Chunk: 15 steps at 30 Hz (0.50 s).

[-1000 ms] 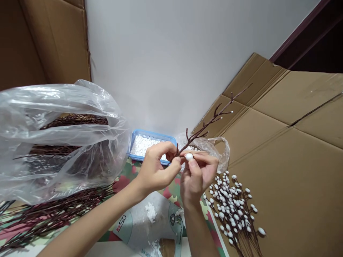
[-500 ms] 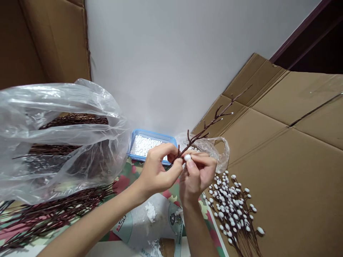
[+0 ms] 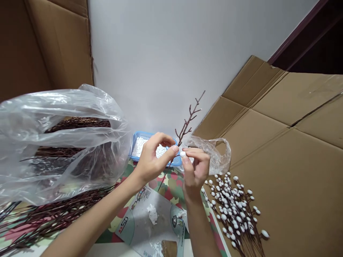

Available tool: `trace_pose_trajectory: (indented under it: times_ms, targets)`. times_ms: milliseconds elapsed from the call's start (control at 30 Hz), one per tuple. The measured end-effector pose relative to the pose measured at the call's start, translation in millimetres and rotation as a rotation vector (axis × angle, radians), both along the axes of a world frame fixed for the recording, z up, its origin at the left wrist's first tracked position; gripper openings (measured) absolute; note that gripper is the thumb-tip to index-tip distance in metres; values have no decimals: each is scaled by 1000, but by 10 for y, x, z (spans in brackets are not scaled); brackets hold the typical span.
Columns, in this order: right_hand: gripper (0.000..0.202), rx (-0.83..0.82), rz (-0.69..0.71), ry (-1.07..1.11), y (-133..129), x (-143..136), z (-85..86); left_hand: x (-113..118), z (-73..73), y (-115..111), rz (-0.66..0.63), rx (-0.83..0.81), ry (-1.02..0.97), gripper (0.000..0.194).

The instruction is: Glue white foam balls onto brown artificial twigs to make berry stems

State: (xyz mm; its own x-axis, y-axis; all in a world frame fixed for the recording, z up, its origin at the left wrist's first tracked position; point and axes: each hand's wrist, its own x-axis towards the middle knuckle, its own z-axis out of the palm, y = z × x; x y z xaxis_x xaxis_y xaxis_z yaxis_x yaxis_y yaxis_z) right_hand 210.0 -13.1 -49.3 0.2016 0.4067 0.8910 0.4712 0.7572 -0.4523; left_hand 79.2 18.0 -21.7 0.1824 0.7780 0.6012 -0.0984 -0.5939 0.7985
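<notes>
My left hand (image 3: 157, 157) pinches a brown artificial twig (image 3: 185, 128) by its stem, between thumb and forefinger. The branched top points up and slightly right; a thin stem end hangs below my fingers. Close beside it, my right hand (image 3: 197, 166) is closed with a small white bead (image 3: 183, 154) between thumb and fingertips. The bead sits at the tip of a short side shoot of the twig; whether it is fixed there I cannot tell. Behind my left hand stands a blue basket (image 3: 175, 161) with many white beads (image 3: 139, 145), partly hidden.
A clear plastic bag (image 3: 66, 137) of brown twigs lies left, with loose twigs (image 3: 61, 210) below. White-berried stems (image 3: 235, 210) lie right, against cardboard (image 3: 294, 171). A printed sheet (image 3: 144, 228) with white paste (image 3: 152, 214) is in front. Another clear bag (image 3: 222, 157) sits beside the basket.
The twig has swung from leaning far right to more upright, and its lower stem now shows. Both hands have shifted slightly left, with the bead still in my right fingers.
</notes>
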Motion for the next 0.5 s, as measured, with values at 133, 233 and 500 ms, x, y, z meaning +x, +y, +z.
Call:
trace_pose_trajectory:
  times_ms: [133, 233, 500]
  targets:
    - [22, -12, 10, -122, -16, -3, -32, -3, 7, -1, 63, 38, 26, 14]
    - [19, -83, -75, -139, 116, 105, -78, -56, 21, 32, 113, 43, 21, 17]
    - [16, -799, -337, -771, 1081, 373, -679, -241, 67, 156, 87, 61, 0, 13]
